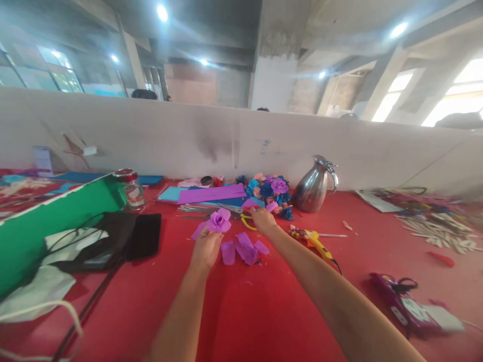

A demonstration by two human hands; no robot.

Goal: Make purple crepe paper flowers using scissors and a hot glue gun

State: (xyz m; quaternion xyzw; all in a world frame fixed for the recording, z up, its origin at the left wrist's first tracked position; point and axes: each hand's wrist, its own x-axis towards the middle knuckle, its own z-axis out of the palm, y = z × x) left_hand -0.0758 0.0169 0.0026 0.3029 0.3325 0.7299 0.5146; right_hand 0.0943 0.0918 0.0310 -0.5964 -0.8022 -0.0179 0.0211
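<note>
My left hand (207,247) is closed around the base of a purple paper flower (219,221), which it holds upright above the table. A loose purple petal pokes out beside that hand. My right hand (263,221) reaches further forward, its fingers closed at the handles of yellow-handled scissors (247,221); the fingertips are partly hidden. The scissor blades point left, over thin wire stems (196,208). Between my hands and nearer to me lie several cut purple paper petals (246,250). Behind the right hand sits a cluster of blue, pink and purple paper flowers (269,188).
Purple paper strips (211,194) lie on blue sheets behind my hands. A yellow glue gun (315,242) and a metal jug (314,186) stand at right, with a purple device (405,304) nearer. At left are a glass jar (133,191), a phone (144,237) and a green panel (68,221).
</note>
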